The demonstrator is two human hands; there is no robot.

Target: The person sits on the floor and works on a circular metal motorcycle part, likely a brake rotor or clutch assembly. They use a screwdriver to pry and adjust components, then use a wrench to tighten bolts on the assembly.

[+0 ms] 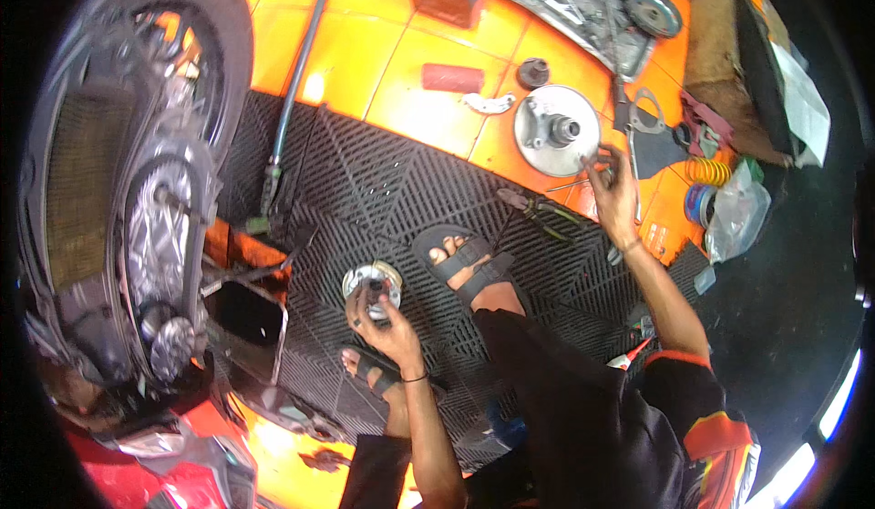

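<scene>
My left hand (390, 336) has its fingers closed around the hub of a round clutch assembly (390, 278), just above the black rubber mat. The fingers cover part of it. At the right, my right hand (615, 195) has its fingers apart, fingertips at the lower right rim of a silver pulley disc (538, 144). This disc lies flat on the orange tiles, its splined hub facing up. Whether the fingertips grip the rim is hard to tell. Beyond the disc sit a dark metal collar (533, 72) and a curved silver piece (489, 103).
A scooter's opened drive case (164, 226) and rear wheel (232, 44) stand at the left. Pliers (538, 210) lie near my foot. A metal tray (583, 17) of tools is at the back. An orange spring (709, 172) and a plastic bag (738, 210) lie right.
</scene>
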